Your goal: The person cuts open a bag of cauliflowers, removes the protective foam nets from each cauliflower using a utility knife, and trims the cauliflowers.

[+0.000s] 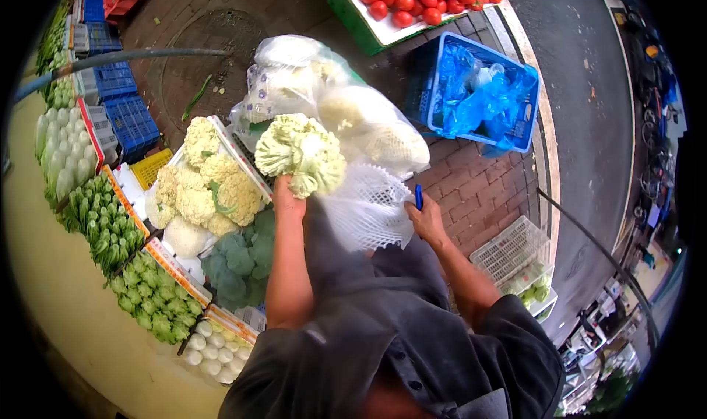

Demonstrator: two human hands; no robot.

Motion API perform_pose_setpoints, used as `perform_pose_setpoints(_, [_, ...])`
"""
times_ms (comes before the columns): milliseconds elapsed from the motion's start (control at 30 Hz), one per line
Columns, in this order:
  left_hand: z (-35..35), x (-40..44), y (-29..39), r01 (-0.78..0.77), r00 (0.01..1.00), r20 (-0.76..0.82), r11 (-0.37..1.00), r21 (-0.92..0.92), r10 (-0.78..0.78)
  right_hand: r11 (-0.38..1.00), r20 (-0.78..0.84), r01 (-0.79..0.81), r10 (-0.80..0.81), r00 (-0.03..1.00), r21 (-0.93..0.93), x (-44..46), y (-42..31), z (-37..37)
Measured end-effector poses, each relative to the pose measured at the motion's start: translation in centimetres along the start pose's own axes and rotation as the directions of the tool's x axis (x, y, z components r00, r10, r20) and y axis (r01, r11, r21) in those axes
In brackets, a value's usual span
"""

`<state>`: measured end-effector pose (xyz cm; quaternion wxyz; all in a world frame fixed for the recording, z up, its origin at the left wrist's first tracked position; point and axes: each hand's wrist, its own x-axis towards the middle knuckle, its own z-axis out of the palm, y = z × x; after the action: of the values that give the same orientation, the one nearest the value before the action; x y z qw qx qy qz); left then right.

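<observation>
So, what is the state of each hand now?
Left hand: closed, holding a pale yellow-green cauliflower head from below.
Right hand: closed on a slim blue object, at the edge of white foam netting; grip on the netting unclear.

2 arms reach forward, left hand and closed right hand apart.

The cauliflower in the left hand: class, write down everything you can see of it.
The cauliflower is a rounded, bumpy head, pale yellow-green, with a whiter patch near its middle and its florets spreading in clumps. It looks whole and sits outside any bag. The left hand grips it at its lower edge, holding it up in front of the bagged cauliflowers. White netting lies just beside its lower right; whether they touch is unclear.
</observation>
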<state>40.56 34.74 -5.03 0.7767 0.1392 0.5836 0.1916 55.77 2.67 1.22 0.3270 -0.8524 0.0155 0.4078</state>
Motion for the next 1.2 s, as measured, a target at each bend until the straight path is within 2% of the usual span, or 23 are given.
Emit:
perform_pose_setpoints(67, [2.5,-1.3,0.3,-0.005,0.997,-0.083,1.0,-0.014,0.004,1.0,-0.069,0.014,-0.016,0.998,-0.026,0.1,2.5,-1.0])
perform_pose_setpoints(167, [2.3,-0.2,-0.3,0.038,0.998,0.05,0.998,-0.046,-0.036,0.974,-0.092,-0.046,0.068,0.993,0.222,0.5,3.3,-5.1])
perform_pose_setpoints(200, [2.8,-0.2,-0.4,-0.011,0.998,0.065,1.0,-0.02,0.013,0.932,-0.134,-0.033,0.086,0.987,0.36,1.3,3.3,-7.2])
perform_pose_setpoints(233, [2.5,0.6,-0.4,-0.013,0.989,0.147,1.0,-0.007,0.014,0.939,-0.235,0.021,0.064,0.97,0.344,2.3,3.3,-9.9])
perform_pose_setpoints(300, [4.5,-0.4,-0.1,-0.021,0.987,0.158,0.994,0.103,0.005,0.879,-0.38,0.087,0.111,0.918,0.469,5.3,3.9,-14.9])
perform_pose_setpoints(367, [5.0,-0.6,-0.8,-0.019,0.973,0.229,0.984,0.178,-0.022,0.848,-0.546,0.241,0.066,0.835,0.472,8.1,2.9,-19.7])
perform_pose_setpoints(433, [7.1,-1.8,-2.0,0.007,0.98,0.192,0.973,0.232,-0.053,0.878,-0.589,0.241,0.056,0.806,0.414,12.0,4.5,-23.6])
perform_pose_setpoints(500, [8.2,-2.1,-3.8,0.028,0.977,0.196,0.959,0.283,-0.086,0.898,-0.571,0.118,0.164,0.804,0.424,13.5,3.1,-26.0])
perform_pose_setpoints(533, [8.7,-2.0,-5.0,0.021,0.987,0.141,0.945,0.325,-0.071,0.916,-0.593,0.109,0.155,0.791,0.385,14.0,3.7,-26.7])
perform_pose_setpoints(600, [9.0,-0.8,-7.2,0.021,0.976,0.194,0.93,0.368,-0.099,0.949,-0.627,0.081,0.137,0.767,0.306,15.1,5.6,-27.2])
perform_pose_setpoints(633, [9.5,-1.2,-7.8,0.02,0.971,0.212,0.921,0.389,-0.111,0.929,-0.6,0.075,0.171,0.782,0.361,15.2,6.6,-27.0])
perform_pose_setpoints(667, [10.0,-1.5,-8.6,0.023,0.988,0.127,0.903,0.429,-0.085,0.908,-0.565,0.065,0.201,0.8,0.415,15.2,7.7,-26.4])
perform_pose_setpoints(700, [10.4,-1.3,-8.9,0.018,0.989,0.124,0.9,0.435,-0.08,0.883,-0.525,0.051,0.23,0.819,0.466,14.9,8.5,-25.6])
perform_pose_setpoints(733, [10.6,-1.1,-9.0,0.014,0.99,0.118,0.897,0.443,-0.074,0.832,-0.392,-0.007,0.268,0.88,0.555,13.7,8.3,-25.0])
perform_pose_setpoints(833, [10.9,-0.9,-8.6,0.04,0.99,0.102,0.886,0.463,-0.097,0.617,-0.115,-0.007,0.158,0.981,0.787,12.5,11.0,-21.2])
perform_pose_setpoints(967, [12.1,-0.8,-7.7,0.073,0.981,0.114,0.85,0.522,-0.154,0.365,0.096,-0.121,0.086,0.992,0.923,9.6,7.9,-16.5])
perform_pose_setpoints(1033, [15.0,-3.7,-7.1,0.11,0.984,0.051,0.805,0.583,-0.171,0.311,0.134,-0.147,0.065,0.989,0.939,9.4,6.6,-14.7])
perform_pose_setpoints(1100, [14.5,-3.1,-7.6,0.108,0.978,0.086,0.815,0.57,-0.19,0.279,0.169,-0.166,0.012,0.986,0.946,9.1,5.1,-14.0])
perform_pose_setpoints(1200, [13.9,-2.9,-7.8,0.107,0.979,0.079,0.808,0.579,-0.187,0.313,0.137,-0.121,-0.03,0.99,0.942,9.5,5.0,-13.3])
